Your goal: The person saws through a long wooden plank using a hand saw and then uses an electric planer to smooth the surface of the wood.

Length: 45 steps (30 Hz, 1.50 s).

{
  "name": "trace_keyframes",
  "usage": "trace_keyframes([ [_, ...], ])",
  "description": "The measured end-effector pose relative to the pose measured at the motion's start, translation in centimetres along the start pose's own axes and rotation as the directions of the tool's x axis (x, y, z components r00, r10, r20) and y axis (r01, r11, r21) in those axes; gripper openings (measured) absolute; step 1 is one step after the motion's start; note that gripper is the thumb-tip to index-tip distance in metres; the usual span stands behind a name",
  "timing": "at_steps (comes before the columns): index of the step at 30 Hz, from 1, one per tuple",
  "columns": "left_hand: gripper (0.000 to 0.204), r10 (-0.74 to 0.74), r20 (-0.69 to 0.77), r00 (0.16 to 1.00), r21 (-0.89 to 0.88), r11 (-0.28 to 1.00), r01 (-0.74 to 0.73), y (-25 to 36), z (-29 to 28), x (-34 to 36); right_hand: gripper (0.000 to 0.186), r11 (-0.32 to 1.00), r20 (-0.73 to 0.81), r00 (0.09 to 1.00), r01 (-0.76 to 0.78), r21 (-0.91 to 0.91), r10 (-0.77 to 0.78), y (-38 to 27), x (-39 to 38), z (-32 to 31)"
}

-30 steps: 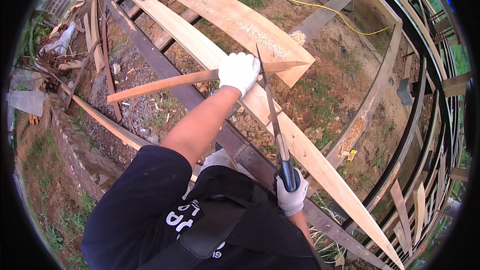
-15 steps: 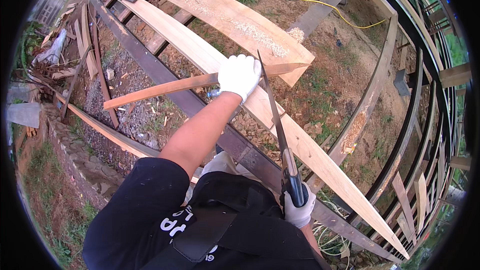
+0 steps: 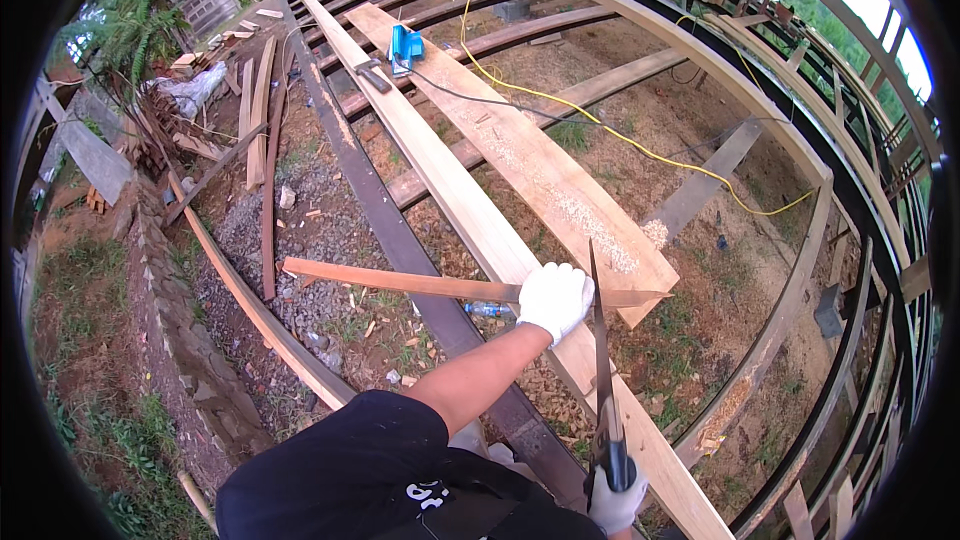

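Observation:
My left hand (image 3: 557, 300), in a white glove, is closed over a narrow reddish-brown wooden strip (image 3: 400, 281). The strip lies crosswise on a long pale beam (image 3: 450, 175), its right end reaching over a wide board. My right hand (image 3: 615, 502), also gloved, grips the dark handle of a handsaw (image 3: 603, 380). Its blade points away from me, crossing the strip just right of my left hand; whether the teeth touch the wood I cannot tell. A small notch or joint shows in the beam near the blade.
The wide board (image 3: 530, 155) bears shavings (image 3: 590, 225) and a blue power tool (image 3: 407, 45). A hammer (image 3: 373, 75) rests on the beam. A yellow cable (image 3: 640, 147) crosses behind. Dark framing beams (image 3: 400, 225) span the ground, and a plastic bottle (image 3: 487, 309) lies below the strip.
The view has tilted upward, so my hands, the strip and the saw appear lower and further right. Both hands keep their hold on the strip and the saw.

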<state>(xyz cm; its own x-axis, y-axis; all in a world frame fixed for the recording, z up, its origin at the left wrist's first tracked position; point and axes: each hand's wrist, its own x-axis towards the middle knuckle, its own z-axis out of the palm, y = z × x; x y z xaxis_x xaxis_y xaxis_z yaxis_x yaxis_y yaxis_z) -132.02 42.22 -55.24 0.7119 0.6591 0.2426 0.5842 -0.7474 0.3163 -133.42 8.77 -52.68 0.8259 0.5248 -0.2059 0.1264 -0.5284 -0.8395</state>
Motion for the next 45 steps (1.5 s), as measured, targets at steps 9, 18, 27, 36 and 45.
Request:
trace_keyframes([
  [9,0.029,-0.072,0.056,0.996,0.013,0.997,0.072,-0.3,0.2,-0.1,0.012,0.980,0.091,0.984,-0.165,0.108,0.155,-3.3,-1.1,-0.9],
  [18,0.030,-0.109,0.040,0.993,-0.008,0.994,0.109,1.0,-0.1,0.6,0.014,0.980,0.063,0.998,-0.004,0.199,-0.009,-8.1,12.1,5.5],
  [27,0.029,-0.102,0.050,0.994,-0.009,0.995,0.102,-0.2,-0.5,-0.5,0.024,0.999,0.072,0.997,-0.037,0.005,0.037,-4.4,-1.5,-3.0],
  [36,0.032,-0.098,0.047,0.994,0.058,0.994,0.095,0.0,1.1,-0.2,0.013,0.999,0.072,0.997,0.009,0.044,-0.013,-3.4,0.7,-0.5],
  [45,0.035,-0.153,0.045,0.987,0.010,0.988,0.153,0.6,0.1,0.5,0.015,0.982,0.012,0.984,0.178,-0.065,-0.177,-4.8,8.5,2.2],
])
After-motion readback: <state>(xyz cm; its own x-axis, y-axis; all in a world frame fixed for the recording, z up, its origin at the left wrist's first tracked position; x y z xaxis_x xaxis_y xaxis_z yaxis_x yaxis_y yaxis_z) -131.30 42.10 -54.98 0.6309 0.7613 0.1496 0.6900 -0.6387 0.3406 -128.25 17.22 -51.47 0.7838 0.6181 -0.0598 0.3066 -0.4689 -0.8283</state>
